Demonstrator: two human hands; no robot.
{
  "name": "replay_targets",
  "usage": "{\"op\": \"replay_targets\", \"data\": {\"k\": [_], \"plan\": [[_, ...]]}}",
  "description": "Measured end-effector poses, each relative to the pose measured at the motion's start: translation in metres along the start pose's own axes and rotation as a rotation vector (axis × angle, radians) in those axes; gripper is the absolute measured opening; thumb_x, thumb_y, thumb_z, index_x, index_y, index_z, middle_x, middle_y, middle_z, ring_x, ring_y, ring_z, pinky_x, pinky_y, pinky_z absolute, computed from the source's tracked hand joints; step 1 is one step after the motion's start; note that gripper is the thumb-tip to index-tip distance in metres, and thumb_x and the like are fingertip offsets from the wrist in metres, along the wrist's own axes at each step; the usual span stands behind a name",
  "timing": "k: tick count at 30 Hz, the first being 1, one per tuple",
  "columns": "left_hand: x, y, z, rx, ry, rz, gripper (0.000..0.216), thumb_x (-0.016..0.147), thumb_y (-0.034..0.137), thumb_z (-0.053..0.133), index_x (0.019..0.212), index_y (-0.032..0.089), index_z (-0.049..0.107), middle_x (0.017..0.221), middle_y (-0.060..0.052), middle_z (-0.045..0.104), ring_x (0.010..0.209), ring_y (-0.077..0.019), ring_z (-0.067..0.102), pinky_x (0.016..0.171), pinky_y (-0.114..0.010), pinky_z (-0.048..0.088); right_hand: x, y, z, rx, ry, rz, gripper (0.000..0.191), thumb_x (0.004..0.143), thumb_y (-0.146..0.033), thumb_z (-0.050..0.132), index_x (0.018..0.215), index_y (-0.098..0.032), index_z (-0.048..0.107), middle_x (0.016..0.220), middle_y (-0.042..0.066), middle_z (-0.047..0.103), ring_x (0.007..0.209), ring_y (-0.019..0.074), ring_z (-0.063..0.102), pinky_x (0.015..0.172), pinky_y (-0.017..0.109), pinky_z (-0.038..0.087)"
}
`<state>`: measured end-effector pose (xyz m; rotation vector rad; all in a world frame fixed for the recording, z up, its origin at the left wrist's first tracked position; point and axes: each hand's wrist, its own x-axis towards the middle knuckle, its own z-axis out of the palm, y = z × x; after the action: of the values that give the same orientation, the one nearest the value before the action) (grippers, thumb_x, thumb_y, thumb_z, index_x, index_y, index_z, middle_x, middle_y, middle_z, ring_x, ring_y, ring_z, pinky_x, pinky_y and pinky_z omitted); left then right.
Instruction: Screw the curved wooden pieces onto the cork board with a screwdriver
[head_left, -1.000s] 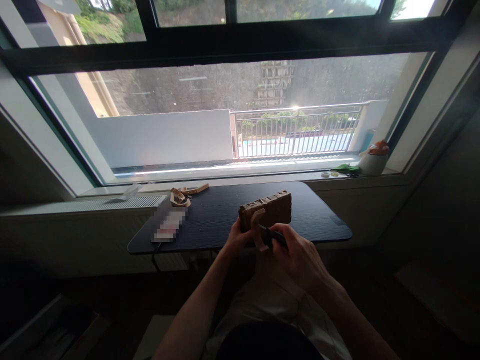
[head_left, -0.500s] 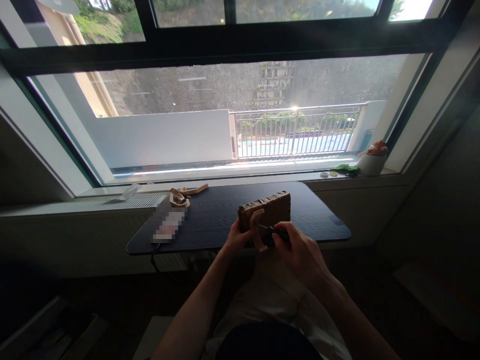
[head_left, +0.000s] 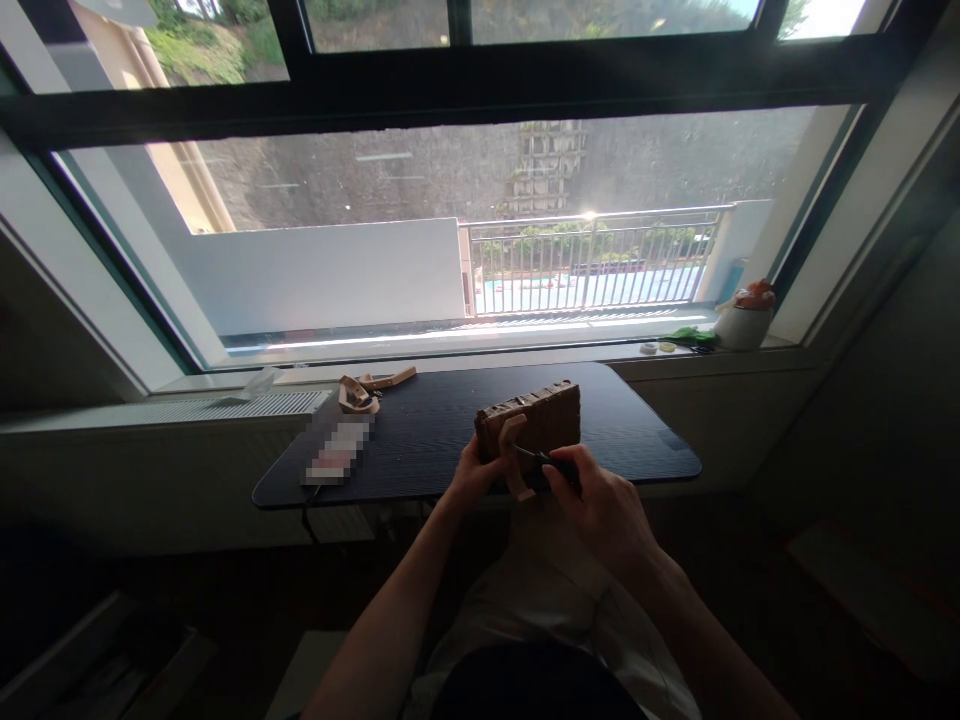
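Observation:
My left hand (head_left: 472, 474) is closed on the lower left corner of a brown box-like piece (head_left: 551, 415) with a rough, ridged upper edge. Its thumb presses near a curved wooden piece (head_left: 515, 435), which stands against the front face of the brown piece. In my right hand (head_left: 592, 495) is a slim tool (head_left: 534, 454) with a dark handle, its thin metal end pointing left and touching or nearly touching the curved piece. Shade hides the exact kind of tool. Both hands are above the table's near edge.
The dark folding table (head_left: 420, 440) stands below the window. At its left are several curved wooden pieces (head_left: 360, 395) and a blurred-out flat item (head_left: 339, 450). A white pot (head_left: 742, 325) and green-handled scissors (head_left: 688, 337) are on the sill, above the radiator (head_left: 225, 410).
My right hand and the tool have shifted very slightly, the metal end now a bit higher on the curved piece. The left hand and brown piece stay nearly still.

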<state>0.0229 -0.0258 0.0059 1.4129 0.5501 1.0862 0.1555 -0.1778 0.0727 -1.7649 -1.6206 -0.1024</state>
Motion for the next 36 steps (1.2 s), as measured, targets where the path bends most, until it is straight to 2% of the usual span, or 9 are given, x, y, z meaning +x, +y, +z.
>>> {"op": "replay_targets", "data": {"k": [6, 10, 14, 20, 22, 26, 29, 32, 36], "plan": [[-0.0008, 0.003, 0.0008, 0.017, 0.008, -0.003, 0.051, 0.059, 0.033, 0.076, 0.104, 0.013, 0.059, 0.09, -0.004, 0.067, 0.081, -0.0188, 0.062, 0.072, -0.028, 0.048, -0.002, -0.0021, 0.0009, 0.04, -0.002, -0.147, 0.021, 0.089, -0.03, 0.043, 0.107, -0.021, 0.048, 0.086, 0.001, 0.065, 0.068, 0.0157, 0.062, 0.058, 0.026, 0.037], [-0.0002, 0.003, 0.0006, 0.01, 0.007, -0.012, 0.056, 0.057, 0.035, 0.077, 0.106, 0.013, 0.059, 0.091, -0.006, 0.068, 0.081, -0.0203, 0.062, 0.072, -0.029, 0.049, -0.0014, 0.0001, 0.0014, 0.018, 0.007, -0.071, 0.021, 0.09, -0.037, 0.041, 0.102, -0.022, 0.051, 0.073, -0.001, 0.065, 0.061, 0.0164, 0.061, 0.054, 0.026, 0.035], [0.0, 0.0026, 0.0, 0.021, 0.011, -0.012, 0.056, 0.056, 0.035, 0.077, 0.104, 0.013, 0.06, 0.09, -0.005, 0.068, 0.081, -0.021, 0.063, 0.073, -0.03, 0.048, -0.0012, 0.0006, 0.0013, 0.013, 0.007, 0.017, 0.024, 0.09, -0.04, 0.041, 0.103, -0.022, 0.051, 0.071, -0.002, 0.066, 0.061, 0.0177, 0.063, 0.054, 0.027, 0.036], [-0.0002, 0.0011, -0.0005, 0.029, -0.017, 0.01, 0.05, 0.061, 0.032, 0.075, 0.105, 0.014, 0.058, 0.092, -0.004, 0.067, 0.081, -0.0185, 0.062, 0.073, -0.028, 0.048, -0.0036, -0.002, 0.0015, 0.024, 0.009, -0.114, 0.022, 0.087, -0.029, 0.045, 0.107, -0.021, 0.049, 0.09, 0.002, 0.065, 0.067, 0.0157, 0.062, 0.058, 0.026, 0.038], [0.0006, -0.0003, -0.0007, 0.035, -0.015, 0.017, 0.049, 0.061, 0.031, 0.075, 0.104, 0.014, 0.058, 0.091, -0.004, 0.067, 0.081, -0.0181, 0.062, 0.072, -0.027, 0.048, -0.0043, -0.002, 0.0016, 0.043, 0.003, -0.128, 0.021, 0.088, -0.029, 0.043, 0.106, -0.021, 0.049, 0.088, 0.002, 0.065, 0.068, 0.0152, 0.061, 0.059, 0.026, 0.038], [0.0017, -0.0018, -0.0008, 0.049, 0.0, 0.018, 0.051, 0.059, 0.032, 0.076, 0.104, 0.014, 0.059, 0.091, -0.004, 0.068, 0.081, -0.0189, 0.062, 0.073, -0.028, 0.048, -0.0044, 0.0, 0.0015, 0.048, -0.014, -0.062, 0.021, 0.09, -0.035, 0.041, 0.103, -0.022, 0.05, 0.078, -0.001, 0.065, 0.065, 0.0162, 0.062, 0.057, 0.026, 0.037], [0.0012, -0.0013, -0.0008, 0.048, -0.005, 0.015, 0.051, 0.06, 0.031, 0.075, 0.106, 0.014, 0.059, 0.092, -0.004, 0.068, 0.08, -0.0183, 0.062, 0.073, -0.027, 0.048, -0.004, 0.0016, 0.0008, 0.051, -0.03, -0.005, 0.022, 0.091, -0.038, 0.04, 0.103, -0.022, 0.049, 0.077, -0.001, 0.066, 0.065, 0.0172, 0.063, 0.056, 0.027, 0.037], [0.0004, -0.0004, -0.0008, 0.053, -0.004, 0.011, 0.05, 0.061, 0.03, 0.075, 0.105, 0.014, 0.059, 0.09, -0.004, 0.067, 0.079, -0.0176, 0.062, 0.072, -0.027, 0.048, -0.0038, 0.0013, -0.0002, 0.016, -0.03, -0.01, 0.022, 0.09, -0.037, 0.041, 0.104, -0.022, 0.05, 0.077, -0.001, 0.066, 0.065, 0.018, 0.063, 0.055, 0.027, 0.037], [0.0004, -0.0003, -0.0005, 0.061, 0.004, 0.011, 0.048, 0.061, 0.031, 0.075, 0.103, 0.014, 0.059, 0.087, -0.002, 0.067, 0.077, -0.0166, 0.061, 0.07, -0.026, 0.048, -0.0046, -0.001, -0.0015, 0.021, -0.014, -0.121, 0.023, 0.087, -0.028, 0.045, 0.109, -0.021, 0.049, 0.095, 0.002, 0.065, 0.074, 0.0163, 0.062, 0.061, 0.026, 0.039]]}}
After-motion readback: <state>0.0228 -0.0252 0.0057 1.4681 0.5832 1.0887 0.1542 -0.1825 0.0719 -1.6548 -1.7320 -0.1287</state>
